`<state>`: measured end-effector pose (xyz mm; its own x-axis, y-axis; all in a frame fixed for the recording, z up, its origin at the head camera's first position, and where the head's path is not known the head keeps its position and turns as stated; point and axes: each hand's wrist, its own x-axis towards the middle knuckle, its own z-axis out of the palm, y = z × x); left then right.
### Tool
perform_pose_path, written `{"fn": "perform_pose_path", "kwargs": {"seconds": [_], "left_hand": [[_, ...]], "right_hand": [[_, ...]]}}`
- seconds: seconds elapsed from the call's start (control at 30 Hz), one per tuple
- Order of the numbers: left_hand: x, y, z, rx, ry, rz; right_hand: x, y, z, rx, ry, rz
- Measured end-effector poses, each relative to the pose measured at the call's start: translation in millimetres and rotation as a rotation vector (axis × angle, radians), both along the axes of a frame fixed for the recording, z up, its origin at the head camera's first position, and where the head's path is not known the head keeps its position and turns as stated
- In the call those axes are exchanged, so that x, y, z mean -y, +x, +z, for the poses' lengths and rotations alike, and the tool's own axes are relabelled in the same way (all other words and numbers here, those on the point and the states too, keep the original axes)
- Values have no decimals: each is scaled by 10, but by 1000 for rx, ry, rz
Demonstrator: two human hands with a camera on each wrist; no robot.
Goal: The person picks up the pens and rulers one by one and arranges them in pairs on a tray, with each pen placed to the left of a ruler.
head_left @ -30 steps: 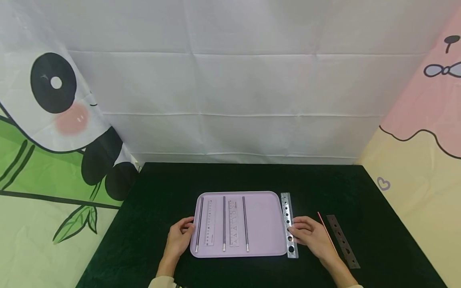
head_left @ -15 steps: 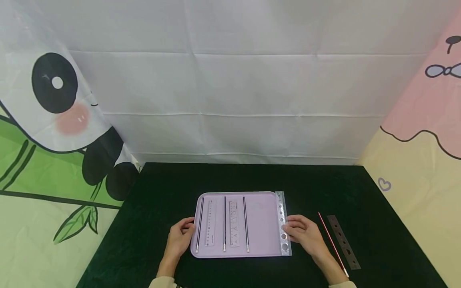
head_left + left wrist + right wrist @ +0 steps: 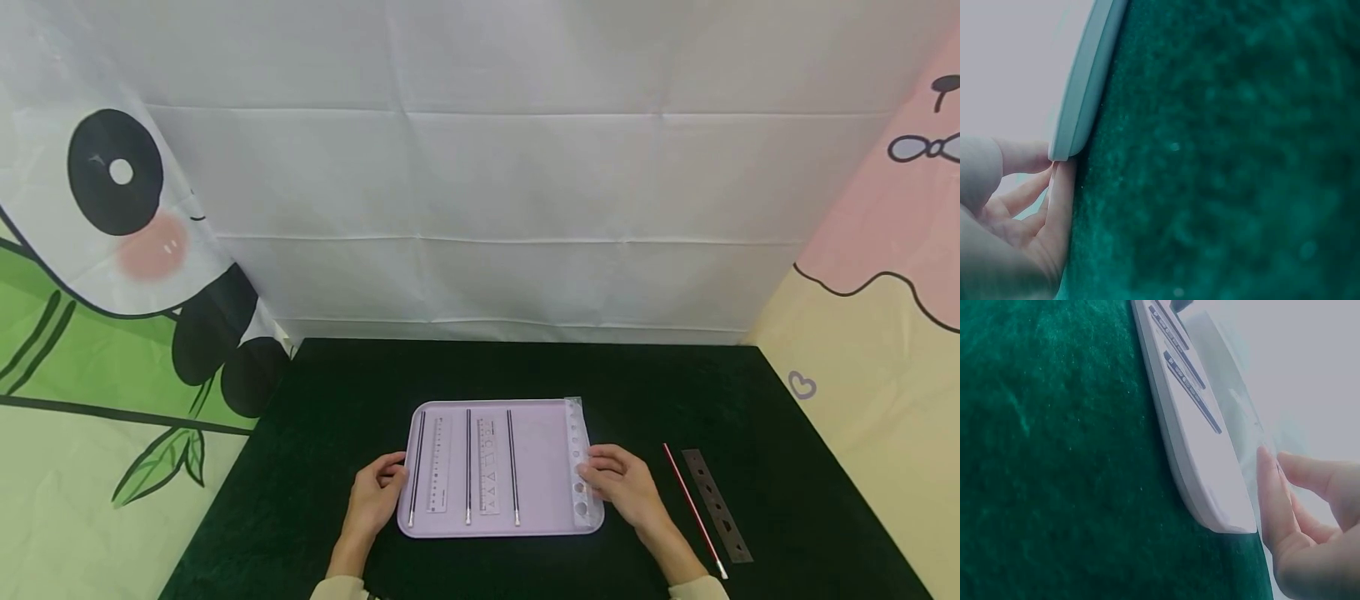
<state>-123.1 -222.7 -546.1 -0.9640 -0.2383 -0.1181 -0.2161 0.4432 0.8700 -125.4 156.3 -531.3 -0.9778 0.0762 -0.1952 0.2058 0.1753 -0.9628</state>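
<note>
A lilac tray (image 3: 543, 475) lies on the table, its left rim pinched by my left hand (image 3: 375, 493). The left wrist view shows the thumb and fingers at the tray's edge (image 3: 1079, 94). My right hand (image 3: 624, 487) pinches a clear stencil ruler (image 3: 576, 446) with a row of round holes, held by its right long side over the tray's right end. From the right wrist, this ruler (image 3: 1225, 375) appears tilted above the tray. Three dark pencils (image 3: 468, 467) lie lengthwise on the tray, alternating with a clear ruler (image 3: 437, 467) and a clear shape stencil ruler (image 3: 488, 467).
Right of the tray, a red pencil (image 3: 693, 508) lies slanted on the dark green cloth (image 3: 480, 367). Beside it is another clear stencil ruler (image 3: 717, 505) with cut-outs. A white fabric backdrop (image 3: 510, 208) rises behind the table.
My right hand has carried the stencil ruler leftward, from beside the tray's right rim to over its right end. The left hand has stayed at the tray's left rim.
</note>
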Motion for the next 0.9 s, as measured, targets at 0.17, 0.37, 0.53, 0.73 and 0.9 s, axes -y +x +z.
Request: {"fn": "perform_pose_path", "kwargs": {"seconds": [0.17,0.37,0.53,0.73,0.9], "left_hand": [[1,1,-6,0,0,1],[-2,-2,-14,0,3,1],[-4,-4,-14,2,4,0],[-1,-9,-13,1,7,-1],[6,-13,-13,3,11,1]], "right_hand": [[59,-15,-14,-3,11,7],[124,-28,-33,-2,9,10],[182,-40,-45,-4,7,13],[259,-58,-61,-17,10,15],[318,-71,-85,-34,4,37]]}}
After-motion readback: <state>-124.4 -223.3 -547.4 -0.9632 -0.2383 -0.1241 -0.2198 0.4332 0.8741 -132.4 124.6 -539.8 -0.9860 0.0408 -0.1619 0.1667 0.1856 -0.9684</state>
